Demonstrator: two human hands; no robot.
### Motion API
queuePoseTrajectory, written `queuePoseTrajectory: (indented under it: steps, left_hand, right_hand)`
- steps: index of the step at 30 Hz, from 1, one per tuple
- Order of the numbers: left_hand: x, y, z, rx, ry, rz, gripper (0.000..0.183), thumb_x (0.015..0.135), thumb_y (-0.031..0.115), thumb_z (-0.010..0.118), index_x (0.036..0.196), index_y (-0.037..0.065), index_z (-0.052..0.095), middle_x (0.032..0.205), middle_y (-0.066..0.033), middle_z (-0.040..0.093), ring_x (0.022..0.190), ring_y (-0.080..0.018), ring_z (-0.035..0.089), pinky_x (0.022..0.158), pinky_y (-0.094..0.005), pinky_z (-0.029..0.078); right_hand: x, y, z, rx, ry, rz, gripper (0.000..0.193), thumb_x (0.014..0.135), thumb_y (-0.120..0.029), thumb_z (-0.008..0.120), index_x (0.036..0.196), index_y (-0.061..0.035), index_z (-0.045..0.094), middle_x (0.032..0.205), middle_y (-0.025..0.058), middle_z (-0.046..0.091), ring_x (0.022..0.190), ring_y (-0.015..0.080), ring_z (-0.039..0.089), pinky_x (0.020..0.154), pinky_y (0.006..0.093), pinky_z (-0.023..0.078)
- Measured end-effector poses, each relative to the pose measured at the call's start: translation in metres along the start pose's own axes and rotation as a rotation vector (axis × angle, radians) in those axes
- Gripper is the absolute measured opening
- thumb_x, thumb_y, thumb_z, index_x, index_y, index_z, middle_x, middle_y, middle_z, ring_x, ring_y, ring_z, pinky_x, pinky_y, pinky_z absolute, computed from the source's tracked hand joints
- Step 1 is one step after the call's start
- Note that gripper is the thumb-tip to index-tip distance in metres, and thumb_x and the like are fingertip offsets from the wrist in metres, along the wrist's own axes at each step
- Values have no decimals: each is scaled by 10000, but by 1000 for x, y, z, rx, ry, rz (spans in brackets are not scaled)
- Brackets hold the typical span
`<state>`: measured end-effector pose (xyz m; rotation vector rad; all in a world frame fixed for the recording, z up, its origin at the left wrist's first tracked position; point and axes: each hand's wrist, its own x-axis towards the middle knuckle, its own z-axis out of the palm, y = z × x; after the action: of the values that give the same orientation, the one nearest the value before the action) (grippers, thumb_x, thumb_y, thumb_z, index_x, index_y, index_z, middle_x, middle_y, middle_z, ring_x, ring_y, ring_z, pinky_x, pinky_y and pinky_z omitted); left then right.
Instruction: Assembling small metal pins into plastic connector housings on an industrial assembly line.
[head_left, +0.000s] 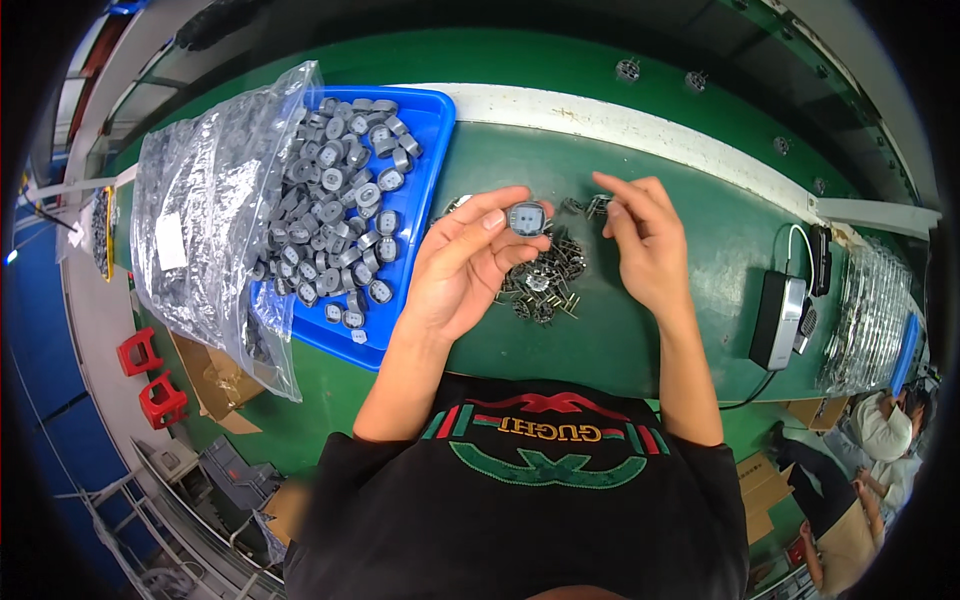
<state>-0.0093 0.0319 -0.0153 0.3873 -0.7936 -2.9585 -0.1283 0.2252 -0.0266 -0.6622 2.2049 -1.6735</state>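
Observation:
My left hand pinches a round grey plastic housing between thumb and fingers, its pale face with small holes turned up. To its right, my right hand is raised over the bench with the index finger stretched out. At its thumb and fingertips is a small part with metal pins, seemingly gripped there, partly hidden by the fingers. Below and between both hands lies a loose pile of pinned metal parts on the green bench top.
At left, a blue tray holds many grey housings, with a clear plastic bag over its side. A black-and-silver device with a cable stands right, beside stacked clear trays. Beyond the white rail, parts sit on a green surface.

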Motion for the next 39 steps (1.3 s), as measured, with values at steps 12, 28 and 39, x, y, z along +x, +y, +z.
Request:
queuePoseTrajectory:
  steps: [12,28,39]
  left_hand:
    - [13,-8,5,143,7,-46,343,1005,80,554,1311,-75,558,1224,-222,660,988,-289,713,871,-347,593]
    - [7,9,1,144,63,64,359,1014,75,535,1327,-99,542,1177,-196,679,980,-288,717,866,-342,593]
    - [12,-7,5,150,61,2,337,974,39,633,1293,-62,596,1125,-181,702,993,-276,719,888,-368,621]
  right_hand:
    - [-17,10,-10,-282,174,-40,171,833,-16,696,1004,-25,699,853,73,587,672,176,589,614,290,490]
    - [82,20,7,-772,-218,-563,254,777,11,676,1011,-67,738,952,49,648,891,259,619,819,354,537]
    - [5,-48,12,-83,134,-369,193,739,63,797,917,-6,767,927,101,706,795,191,681,655,295,553]
